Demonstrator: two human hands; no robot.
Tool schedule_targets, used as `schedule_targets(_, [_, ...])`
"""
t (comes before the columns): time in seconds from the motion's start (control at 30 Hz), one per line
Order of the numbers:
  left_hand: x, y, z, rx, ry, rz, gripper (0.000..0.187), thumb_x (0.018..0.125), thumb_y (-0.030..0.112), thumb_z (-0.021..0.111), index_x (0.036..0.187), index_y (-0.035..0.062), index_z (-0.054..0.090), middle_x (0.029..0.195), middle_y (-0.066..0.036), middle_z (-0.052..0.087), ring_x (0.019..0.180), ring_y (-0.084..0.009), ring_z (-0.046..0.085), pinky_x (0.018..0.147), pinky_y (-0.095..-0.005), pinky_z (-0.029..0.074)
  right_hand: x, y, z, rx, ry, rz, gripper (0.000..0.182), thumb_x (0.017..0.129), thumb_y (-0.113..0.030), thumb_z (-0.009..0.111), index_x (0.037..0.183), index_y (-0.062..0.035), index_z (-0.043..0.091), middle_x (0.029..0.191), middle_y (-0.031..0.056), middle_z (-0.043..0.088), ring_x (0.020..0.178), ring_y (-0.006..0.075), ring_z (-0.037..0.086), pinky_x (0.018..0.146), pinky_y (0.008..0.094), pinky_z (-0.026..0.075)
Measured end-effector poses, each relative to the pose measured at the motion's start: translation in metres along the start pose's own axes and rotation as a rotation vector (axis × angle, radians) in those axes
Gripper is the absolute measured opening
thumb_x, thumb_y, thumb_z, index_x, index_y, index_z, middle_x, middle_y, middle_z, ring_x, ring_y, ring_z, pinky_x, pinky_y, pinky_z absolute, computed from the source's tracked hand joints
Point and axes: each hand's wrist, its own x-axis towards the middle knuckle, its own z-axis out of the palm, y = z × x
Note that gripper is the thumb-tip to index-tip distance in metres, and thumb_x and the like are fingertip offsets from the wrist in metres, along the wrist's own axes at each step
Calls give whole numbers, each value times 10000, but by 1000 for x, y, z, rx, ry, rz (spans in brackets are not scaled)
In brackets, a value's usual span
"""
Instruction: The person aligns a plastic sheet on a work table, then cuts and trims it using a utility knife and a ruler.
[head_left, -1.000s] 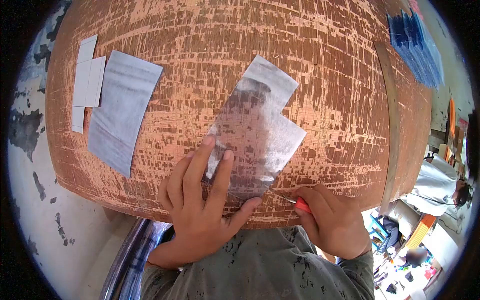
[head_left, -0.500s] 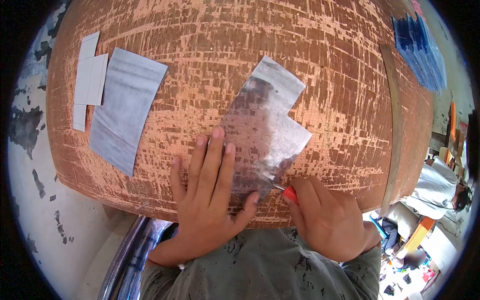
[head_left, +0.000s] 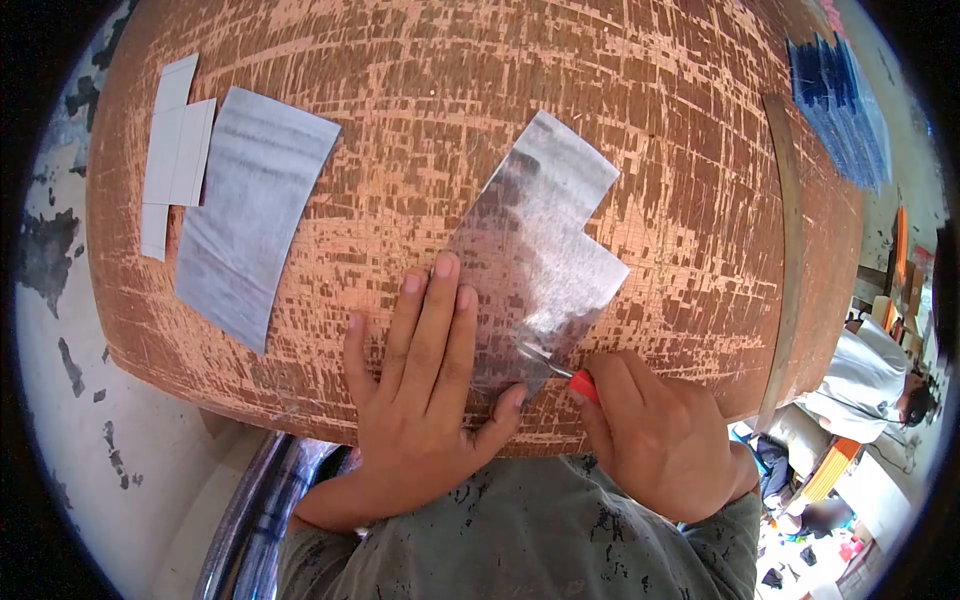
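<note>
A shiny, see-through plastic sheet (head_left: 560,260) with a stepped right edge lies on the scored brown table. My left hand (head_left: 420,390) rests flat at the sheet's left and lower side, its fingers spread and its thumb near the bottom corner. In my right hand (head_left: 665,435) is a small tool with a red handle (head_left: 584,385) and a slim metal shaft. Its metal end meets the lower part of the sheet, just right of my left hand; glare makes the exact tip shape hard to tell.
At the left lie a grey-blue sheet (head_left: 255,210) and a white cut template (head_left: 180,150). A flat strip (head_left: 787,250) runs along the table's right side. Blue-edged sheets (head_left: 840,110) are stacked at the upper right. Another person (head_left: 860,385) is beyond the table at the right.
The view has shifted slightly. The tool's metal end shows a little further up and left on the sheet. Both hands keep nearly the same place.
</note>
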Motion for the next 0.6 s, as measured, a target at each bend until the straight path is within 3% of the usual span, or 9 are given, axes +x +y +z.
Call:
schedule_targets(0.03, [0,0,0,0,-3,-1,797,943,434,731,1546,-56,552,1665,-214,507,1570,-357,451,1292,-618,142,1,1,0,-52,24,-49,189,992,-193,701,1060,-50,597,844,84,586,604,215,678,522,359,552])
schedule_targets(0.6, [0,0,1,-2,10,-1,789,946,440,727,1553,-34,557,1676,-200,499,1566,-343,462,1288,-608,166,2,-1,-3,-16,4,-21,227,972,-185,717,1113,-44,609,876,97,614,627,248,695,531,375,566])
